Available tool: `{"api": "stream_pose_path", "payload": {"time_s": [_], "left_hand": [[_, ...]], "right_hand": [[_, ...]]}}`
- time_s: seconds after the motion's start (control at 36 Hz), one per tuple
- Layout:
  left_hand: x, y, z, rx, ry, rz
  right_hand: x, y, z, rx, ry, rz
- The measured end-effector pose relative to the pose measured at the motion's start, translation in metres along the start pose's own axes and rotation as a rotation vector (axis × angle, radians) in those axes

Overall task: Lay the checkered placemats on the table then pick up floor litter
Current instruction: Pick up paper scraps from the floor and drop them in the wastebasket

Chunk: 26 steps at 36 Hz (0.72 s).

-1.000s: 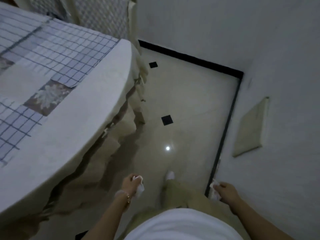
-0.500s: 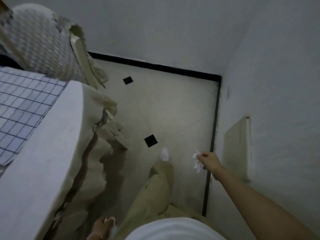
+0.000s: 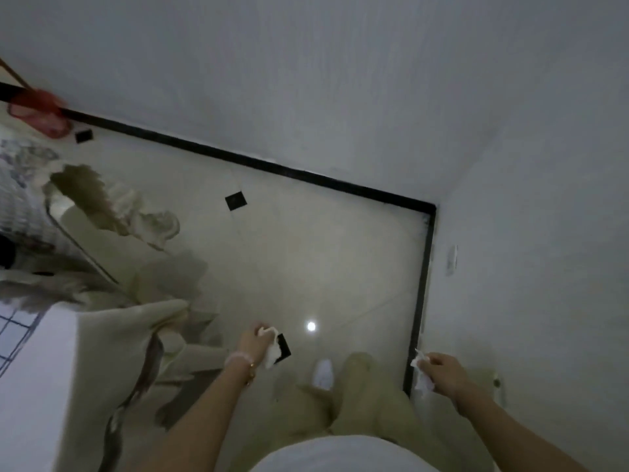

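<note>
Litter step in hand; checkered placemat [image 3: 13,330] lies on desk [image 3: 34,386]. Left hand [image 3: 253,339] fingers curl round crumpled tissue [image 3: 271,354]. Right hand [image 3: 442,369] fingers pinch second tissue wad [image 3: 421,374] near skirting [image 3: 419,284]. Both full: next probably calls for dropping these somewhere.

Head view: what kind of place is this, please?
Probably a home dining corner: a cloth-draped table, a glossy tiled floor with small black inlays, and plain white walls edged by black skirting.
</note>
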<state>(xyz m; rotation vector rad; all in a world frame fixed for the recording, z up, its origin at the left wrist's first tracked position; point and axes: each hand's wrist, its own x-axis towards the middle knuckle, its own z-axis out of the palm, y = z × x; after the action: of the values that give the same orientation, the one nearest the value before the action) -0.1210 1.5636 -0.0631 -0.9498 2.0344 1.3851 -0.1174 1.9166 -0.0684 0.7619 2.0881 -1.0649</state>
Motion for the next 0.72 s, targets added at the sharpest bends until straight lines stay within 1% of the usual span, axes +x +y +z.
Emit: {"api": "stream_pose_path", "payload": {"time_s": [0.08, 0.14, 0.25, 0.31, 0.42, 0.47, 0.56, 0.61, 0.67, 0.72], "left_hand": [[0.034, 0.058, 0.008, -0.071, 0.011, 0.070], [0.052, 0.088, 0.012, -0.095, 0.025, 0.077], [0.088, 0.119, 0.022, -0.132, 0.045, 0.017], [0.101, 0.126, 0.023, -0.140, 0.073, -0.067], [0.111, 0.127, 0.017, -0.194, 0.152, -0.288], [0.114, 0.130, 0.015, -0.206, 0.201, -0.379], [0.122, 0.138, 0.010, -0.240, 0.211, -0.450], [0.127, 0.146, 0.005, -0.276, 0.221, -0.449], [0.136, 0.158, -0.002, -0.363, 0.277, -0.444], [0.149, 0.163, -0.009, -0.469, 0.325, -0.474]], "right_hand": [[0.027, -0.024, -0.015, 0.026, 0.003, 0.017], [0.048, -0.040, -0.025, 0.017, -0.003, 0.033], [0.103, -0.084, -0.046, -0.039, -0.010, 0.093], [0.133, -0.116, -0.059, -0.068, -0.016, 0.090], [0.187, -0.199, -0.085, -0.175, -0.043, -0.013], [0.209, -0.249, -0.092, -0.248, -0.096, -0.080], [0.239, -0.328, -0.091, -0.366, -0.206, -0.193], [0.253, -0.378, -0.083, -0.416, -0.246, -0.262], [0.267, -0.423, -0.069, -0.451, -0.281, -0.309], [0.279, -0.464, -0.050, -0.433, -0.325, -0.330]]}}
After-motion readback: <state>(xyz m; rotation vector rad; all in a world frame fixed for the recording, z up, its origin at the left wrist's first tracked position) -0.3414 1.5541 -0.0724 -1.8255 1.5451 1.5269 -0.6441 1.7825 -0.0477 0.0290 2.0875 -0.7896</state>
